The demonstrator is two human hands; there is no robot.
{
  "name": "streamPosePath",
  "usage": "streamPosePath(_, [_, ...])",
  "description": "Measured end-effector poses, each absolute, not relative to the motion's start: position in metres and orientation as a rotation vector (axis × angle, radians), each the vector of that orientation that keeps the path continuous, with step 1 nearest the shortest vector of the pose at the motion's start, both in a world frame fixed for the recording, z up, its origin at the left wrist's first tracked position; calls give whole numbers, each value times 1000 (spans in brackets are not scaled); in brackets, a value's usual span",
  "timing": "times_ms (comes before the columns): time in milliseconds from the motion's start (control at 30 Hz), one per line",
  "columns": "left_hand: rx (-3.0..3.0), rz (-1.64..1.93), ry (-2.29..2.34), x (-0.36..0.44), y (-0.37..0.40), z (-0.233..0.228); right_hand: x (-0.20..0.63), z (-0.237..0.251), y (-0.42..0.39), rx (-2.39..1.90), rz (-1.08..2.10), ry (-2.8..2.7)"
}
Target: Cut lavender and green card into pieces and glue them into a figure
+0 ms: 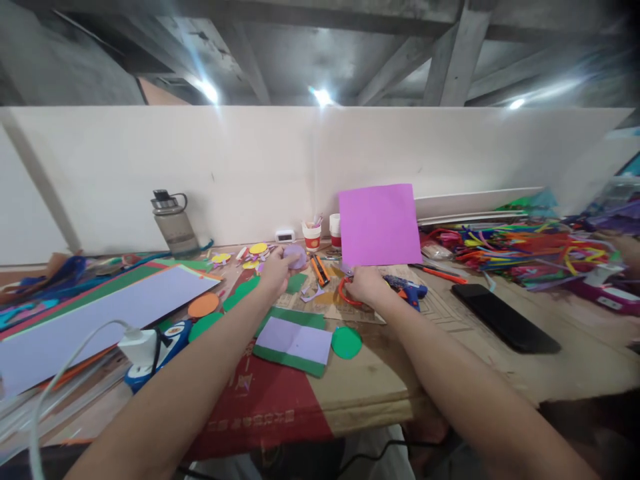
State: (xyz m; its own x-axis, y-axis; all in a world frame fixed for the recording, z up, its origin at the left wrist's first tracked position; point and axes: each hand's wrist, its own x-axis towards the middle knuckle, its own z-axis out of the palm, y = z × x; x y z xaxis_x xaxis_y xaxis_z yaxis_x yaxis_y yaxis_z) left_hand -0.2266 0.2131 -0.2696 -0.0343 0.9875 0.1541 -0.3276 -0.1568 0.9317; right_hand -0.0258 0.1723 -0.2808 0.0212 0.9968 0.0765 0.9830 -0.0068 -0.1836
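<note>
Pinching a lilac disc (297,255) near a paper cup (311,240) of slim pieces (315,222) is the left hand (275,271); gripping red-handled scissors (343,291) is the right hand (367,285); a bottle (175,230) is holding liquid.

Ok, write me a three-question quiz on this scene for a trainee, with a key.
1. Multiple choice: what is the left hand holding?
a) a black phone
b) a lilac disc
c) a water bottle

2. True or false: the magenta panel stands propped up beyond the right hand.

3. Fill in: the lilac rectangle lies on a backing sheet coloured ____.

Key: 1. b; 2. true; 3. green.
</note>
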Motion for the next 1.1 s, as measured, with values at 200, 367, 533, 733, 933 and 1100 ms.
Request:
streamPosePath(200, [1169,1434,1047,-238,214,-278,-33,-274,164,-2144,-12,-2159])
streamPosePath(367, [1054,1501,1035,-253,209,-288,-39,-269,158,-2010,-143,-2278])
streamPosePath(533, [977,1605,1053,-255,205,-292,-60,-282,157,-1306,-368,-2668])
streamPosePath(733, [1044,1622,1053,-249,206,-301,-82,-296,163,-1270,-464,-2802])
streamPosePath(933, [1015,1627,1083,-245,207,-302,-84,-290,171,-1354,-447,-2809])
streamPosePath(1100, [978,1653,1058,-247,207,-298,-94,-285,180,-1463,-356,-2738])
